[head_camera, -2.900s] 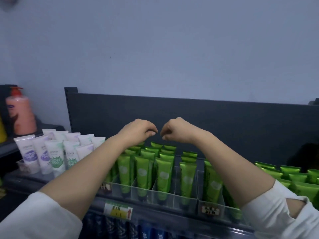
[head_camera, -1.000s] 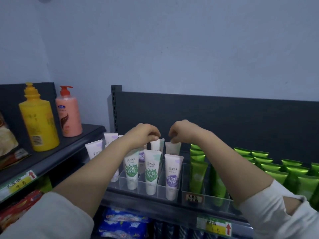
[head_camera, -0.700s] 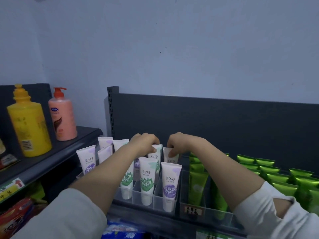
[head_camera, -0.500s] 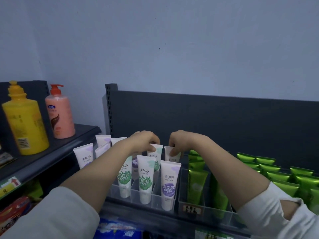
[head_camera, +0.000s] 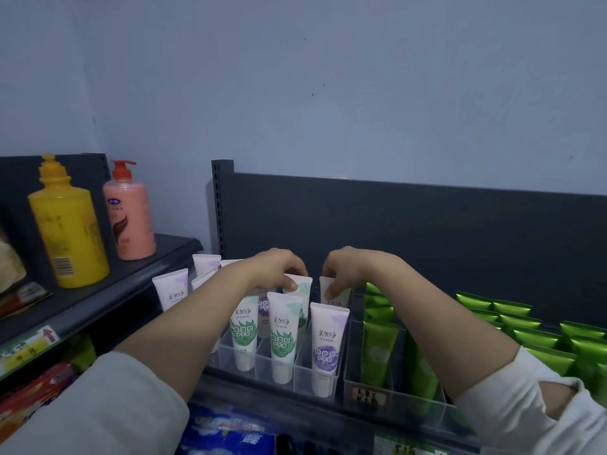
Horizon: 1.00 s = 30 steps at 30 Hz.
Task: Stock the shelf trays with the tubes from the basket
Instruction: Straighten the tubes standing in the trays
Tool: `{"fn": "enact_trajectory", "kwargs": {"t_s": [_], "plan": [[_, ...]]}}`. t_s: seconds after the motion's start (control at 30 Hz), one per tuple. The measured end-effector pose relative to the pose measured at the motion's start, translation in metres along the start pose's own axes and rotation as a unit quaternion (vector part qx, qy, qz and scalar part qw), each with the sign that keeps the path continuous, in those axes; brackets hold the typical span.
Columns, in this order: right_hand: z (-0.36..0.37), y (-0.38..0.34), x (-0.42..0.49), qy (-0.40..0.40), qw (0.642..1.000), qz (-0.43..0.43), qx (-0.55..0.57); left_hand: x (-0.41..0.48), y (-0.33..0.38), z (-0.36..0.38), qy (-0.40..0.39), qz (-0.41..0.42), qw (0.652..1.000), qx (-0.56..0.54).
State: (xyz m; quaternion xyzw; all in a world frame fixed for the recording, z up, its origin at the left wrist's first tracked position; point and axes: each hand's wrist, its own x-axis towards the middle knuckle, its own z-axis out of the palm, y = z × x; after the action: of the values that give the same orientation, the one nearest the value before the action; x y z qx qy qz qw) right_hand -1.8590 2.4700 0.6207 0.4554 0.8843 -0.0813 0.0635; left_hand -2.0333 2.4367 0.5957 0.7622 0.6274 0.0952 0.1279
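Left hand: fingers curled over the crimped top of a white tube with green print, thumb on its front face, clamped on it. Right hand: fingers pinch the top edge of a second white tube just beside the first. There is a small gap between the two hands.

Both held tubes stand upright, cap down, in the back rows of a clear tray on the shelf. Can't tell exactly which lanes; the front row blocks the view.

Directly below and in front of the fingers is the front row: a left green-label tube, a middle green-label tube and a purple-label tube.

The left forearm crosses the tray's left lanes and hides part of them. More white tubes poke out to the left of the left fingers.

Right of the right fingers is a second clear tray packed with green tubes, with a handwritten label on its front. Further green tubes sit farther right, partly behind the right forearm.

Behind the fingers is a dark back panel. Well left of the fingers, a side shelf carries a yellow bottle and a pink pump bottle, with a price tag on its edge.

Below the fingers, under the shelf, are blue packets.
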Motion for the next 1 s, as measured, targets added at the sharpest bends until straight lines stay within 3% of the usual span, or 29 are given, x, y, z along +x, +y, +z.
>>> {"fn": "enact_trajectory", "kwargs": {"t_s": [0.23,0.4,0.63,1.0], "plan": [[-0.011,-0.022,0.001,0.092,0.993,-0.074,-0.032,-0.027,-0.002,-0.015,0.103,-0.001,0.995,-0.008],[-0.013,-0.05,0.006,0.131,0.983,-0.127,-0.018,-0.057,-0.017,-0.018,0.181,-0.047,0.982,0.018],[-0.01,-0.078,0.032,0.113,0.982,-0.147,-0.028,-0.082,-0.026,-0.013,0.134,-0.072,0.988,0.008],[0.001,-0.102,0.075,0.058,0.993,-0.077,-0.06,-0.077,-0.058,-0.013,0.101,-0.03,0.992,-0.066]]}}
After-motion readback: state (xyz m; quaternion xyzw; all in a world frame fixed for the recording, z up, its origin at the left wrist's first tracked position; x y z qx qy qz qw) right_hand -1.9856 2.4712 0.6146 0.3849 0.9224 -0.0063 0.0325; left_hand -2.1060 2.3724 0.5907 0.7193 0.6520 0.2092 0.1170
